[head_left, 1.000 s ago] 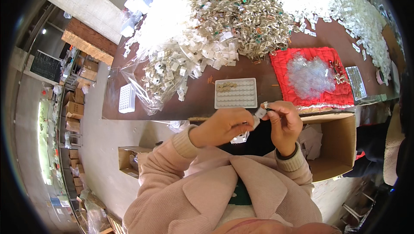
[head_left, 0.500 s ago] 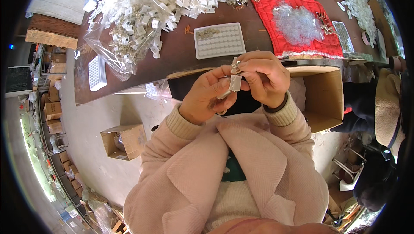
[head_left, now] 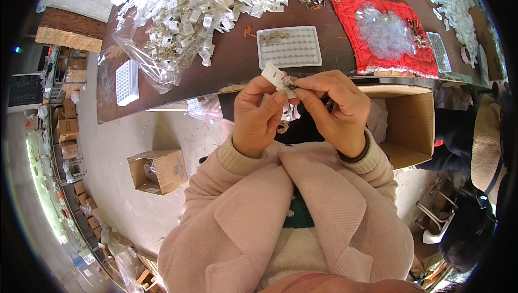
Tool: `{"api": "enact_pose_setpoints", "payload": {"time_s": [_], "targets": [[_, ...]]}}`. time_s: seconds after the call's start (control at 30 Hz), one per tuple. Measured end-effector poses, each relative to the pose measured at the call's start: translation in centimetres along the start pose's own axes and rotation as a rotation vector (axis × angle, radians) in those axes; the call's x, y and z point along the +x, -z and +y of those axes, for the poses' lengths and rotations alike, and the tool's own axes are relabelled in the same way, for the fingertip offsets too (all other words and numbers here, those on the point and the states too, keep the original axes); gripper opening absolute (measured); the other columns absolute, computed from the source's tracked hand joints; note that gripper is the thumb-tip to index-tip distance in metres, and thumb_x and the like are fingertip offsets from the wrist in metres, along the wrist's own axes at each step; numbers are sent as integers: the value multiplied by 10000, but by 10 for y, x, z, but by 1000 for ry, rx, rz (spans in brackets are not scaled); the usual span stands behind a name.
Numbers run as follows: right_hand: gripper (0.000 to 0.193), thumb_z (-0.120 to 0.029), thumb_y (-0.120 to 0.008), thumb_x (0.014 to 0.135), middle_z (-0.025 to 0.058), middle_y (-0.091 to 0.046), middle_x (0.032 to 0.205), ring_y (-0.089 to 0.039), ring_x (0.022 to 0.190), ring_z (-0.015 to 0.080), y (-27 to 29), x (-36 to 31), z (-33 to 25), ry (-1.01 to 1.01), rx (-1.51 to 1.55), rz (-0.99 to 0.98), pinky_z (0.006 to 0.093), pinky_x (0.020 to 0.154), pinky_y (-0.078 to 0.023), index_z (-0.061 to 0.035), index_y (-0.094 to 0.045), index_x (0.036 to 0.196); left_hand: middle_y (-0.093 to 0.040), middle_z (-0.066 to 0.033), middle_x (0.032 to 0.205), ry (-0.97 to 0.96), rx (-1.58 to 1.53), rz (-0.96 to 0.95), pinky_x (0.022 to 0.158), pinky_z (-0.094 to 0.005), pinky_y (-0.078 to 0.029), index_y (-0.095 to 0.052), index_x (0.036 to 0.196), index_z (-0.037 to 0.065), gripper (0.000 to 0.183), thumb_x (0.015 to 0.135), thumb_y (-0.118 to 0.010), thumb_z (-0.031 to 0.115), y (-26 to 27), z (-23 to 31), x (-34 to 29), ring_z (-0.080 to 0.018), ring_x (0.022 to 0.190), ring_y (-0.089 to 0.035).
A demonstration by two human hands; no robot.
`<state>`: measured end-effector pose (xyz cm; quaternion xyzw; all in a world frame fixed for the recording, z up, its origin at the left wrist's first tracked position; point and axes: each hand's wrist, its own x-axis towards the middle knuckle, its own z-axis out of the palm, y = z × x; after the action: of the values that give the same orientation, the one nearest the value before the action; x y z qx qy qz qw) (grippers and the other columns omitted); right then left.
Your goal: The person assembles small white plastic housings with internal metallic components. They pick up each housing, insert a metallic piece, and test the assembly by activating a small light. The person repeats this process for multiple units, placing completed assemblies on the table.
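Observation:
Just in front of the table's near edge, my two hands meet. My left hand (head_left: 256,116) has thumb and fingers closed on a small white plastic card (head_left: 273,74) with slots in it, which sticks up tilted above the fingertips. A small shiny metal piece (head_left: 290,85) sits at the card's lower right end. My right hand (head_left: 341,108) pinches at that piece with thumb and forefinger, covering part of it. Beyond the hands, on the table, a white tray (head_left: 294,53) with rows of round hollows holds several small coin-like discs at its upper left.
A heap of white cards and metal pieces (head_left: 216,7) covers the table's far left. A red cloth (head_left: 372,61) bears a pile of clear bits. An open cardboard box (head_left: 410,125) stands at right below the table edge; another box (head_left: 162,171) is on the floor at left.
The white card has swung from hanging below the fingertips to pointing up and left above them. My left hand has turned. The table appears shifted slightly right in view.

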<state>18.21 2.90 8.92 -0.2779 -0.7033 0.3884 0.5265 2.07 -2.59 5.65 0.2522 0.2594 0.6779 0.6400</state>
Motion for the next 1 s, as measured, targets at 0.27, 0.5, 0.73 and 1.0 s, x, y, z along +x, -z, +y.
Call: {"api": "enact_pose_setpoints", "payload": {"time_s": [0.27,0.5,0.73,1.0], "targets": [[230,66,-751,834,82,-691,901,-635,723,93,-1,-2,5,-98,86,-60,217,602,-489,-14,-754,1050,-699,-125,1065,-235,121,19,816,-253,-560,-644,1157,-16,283,887,-704,-75,3,-14,2,-164,951,-673],[276,76,-727,847,82,-695,911,-648,758,110,-6,-5,7,-221,257,-121,224,646,-500,-19,-755,1104,-695,-124,1066,-471,211,9,760,-237,-549,-642,1138,-5,308,860,-719,-111,17,-22,4,-121,899,-649],[286,81,-732,837,85,-697,913,-651,772,125,-9,-5,14,-191,142,-115,237,657,-503,-13,-750,1106,-703,-160,1050,-484,317,118,738,-261,-569,-628,1108,0,231,904,-661,-100,18,-26,3,-157,830,-671],[329,83,-745,815,82,-685,898,-653,769,138,-18,-4,18,-187,164,-135,246,656,-508,-26,-743,1125,-678,-106,947,-457,153,144,564,-211,-494,-638,1104,18,212,916,-677,-72,21,-27,5,-105,684,-605]]}}
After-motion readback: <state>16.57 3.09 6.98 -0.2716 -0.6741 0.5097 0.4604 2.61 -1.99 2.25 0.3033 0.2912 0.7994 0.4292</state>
